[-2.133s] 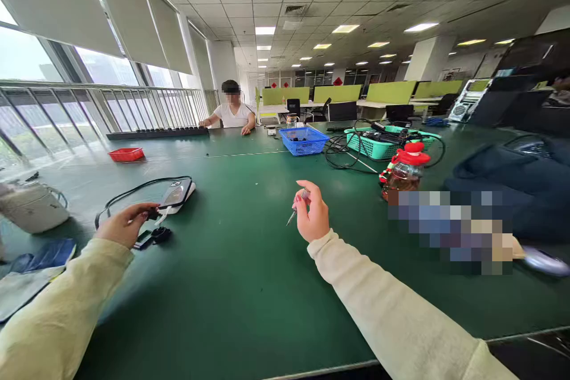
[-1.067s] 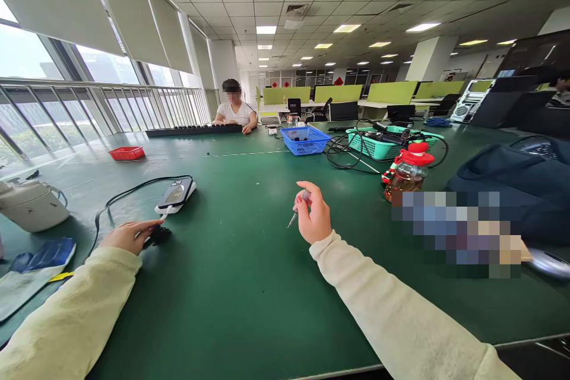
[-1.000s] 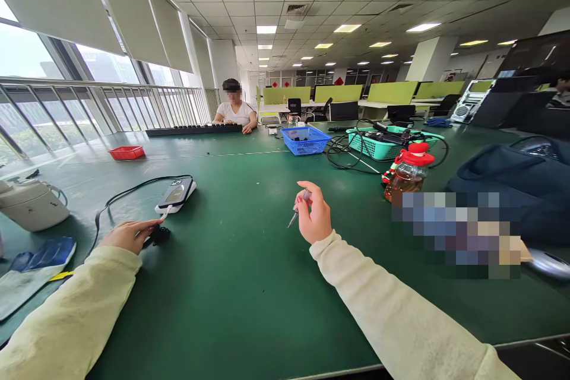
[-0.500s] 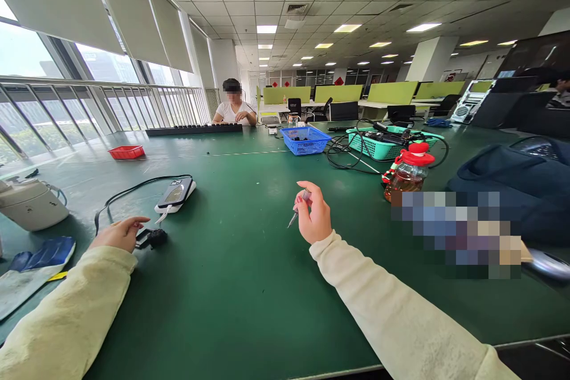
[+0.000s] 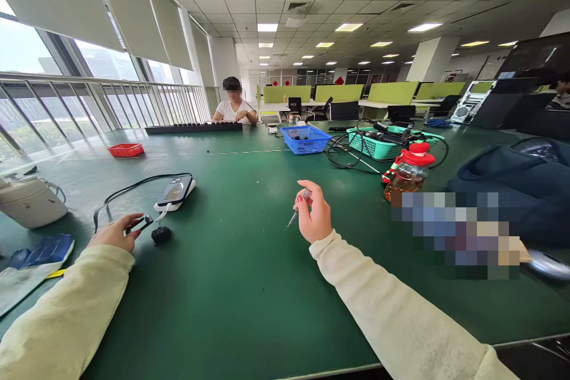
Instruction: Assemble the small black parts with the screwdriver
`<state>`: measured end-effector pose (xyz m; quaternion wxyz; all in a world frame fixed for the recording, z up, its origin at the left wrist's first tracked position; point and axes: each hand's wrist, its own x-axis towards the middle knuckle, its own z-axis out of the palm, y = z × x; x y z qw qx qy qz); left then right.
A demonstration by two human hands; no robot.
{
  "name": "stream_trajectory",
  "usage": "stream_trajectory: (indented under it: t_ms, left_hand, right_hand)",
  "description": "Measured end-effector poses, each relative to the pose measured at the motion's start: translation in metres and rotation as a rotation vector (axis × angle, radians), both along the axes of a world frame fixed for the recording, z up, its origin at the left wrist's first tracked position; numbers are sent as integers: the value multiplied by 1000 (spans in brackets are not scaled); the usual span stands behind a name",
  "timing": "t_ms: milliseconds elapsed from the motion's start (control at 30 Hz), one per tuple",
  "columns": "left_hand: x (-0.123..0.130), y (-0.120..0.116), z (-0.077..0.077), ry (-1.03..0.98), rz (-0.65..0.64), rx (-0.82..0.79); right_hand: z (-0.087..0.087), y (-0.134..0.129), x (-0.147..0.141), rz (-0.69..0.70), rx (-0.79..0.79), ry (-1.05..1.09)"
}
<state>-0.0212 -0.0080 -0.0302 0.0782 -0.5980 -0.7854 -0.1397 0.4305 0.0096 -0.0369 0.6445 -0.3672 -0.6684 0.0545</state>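
On the left, my left hand (image 5: 116, 233) pinches a small black clip-like part (image 5: 141, 224) between thumb and fingers, raised a little over the green table (image 5: 231, 285). Just right of it lies a small black block (image 5: 161, 235). Behind them a phone (image 5: 176, 190) rests on a white base, with a white cable at its near end. My right hand (image 5: 314, 214) is closed around a thin metal screwdriver-like tool (image 5: 293, 217), its tip pointing down and to the left above the middle of the table.
A red tray (image 5: 126, 150), a blue basket (image 5: 305, 140) and a green basket (image 5: 386, 141) with cables stand further back. Right are a red-lidded jar (image 5: 408, 173) and dark bag (image 5: 512, 190); left, a white container (image 5: 31, 203) and gloves (image 5: 38, 258). A person (image 5: 233, 105) sits opposite.
My left hand has lifted the black clip-like part up from beside the black block, which now lies apart from it. My right hand has stayed nearly still with its tool.
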Motion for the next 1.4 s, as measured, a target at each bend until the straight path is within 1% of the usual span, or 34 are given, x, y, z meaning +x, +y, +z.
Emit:
stream_trajectory:
  t_ms: [67,133,200,333,433,533,767,967,1167,1300,1400]
  left_hand:
    - [2,-1,3,-23,-135,29]
    - [6,-1,3,-14,-269,16]
    - [10,0,1,13,-323,-17]
    - [13,0,-1,54,-318,-79]
    - [10,0,-2,72,-341,-97]
    - [8,1,-3,88,-328,-113]
    - [7,2,-5,97,-327,-126]
    - [7,3,-5,45,-290,-108]
    - [2,7,-11,82,-289,-196]
    - [8,5,-10,106,-266,-199]
    - [21,0,-2,113,-245,-128]
  right_hand:
    - [-1,0,0,1,7,-1]
    - [-1,1,0,2,7,0]
    - [-1,1,0,2,0,2]
    - [0,1,0,-3,5,3]
    - [1,0,-1,-6,11,3]
    - [1,0,-1,-6,10,5]
    - [1,0,-2,-1,15,-3]
    - [1,-1,-1,9,10,6]
    - [1,-1,-1,4,14,1]
    - [1,-1,-2,7,13,-4]
    - [1,-1,-2,5,10,0]
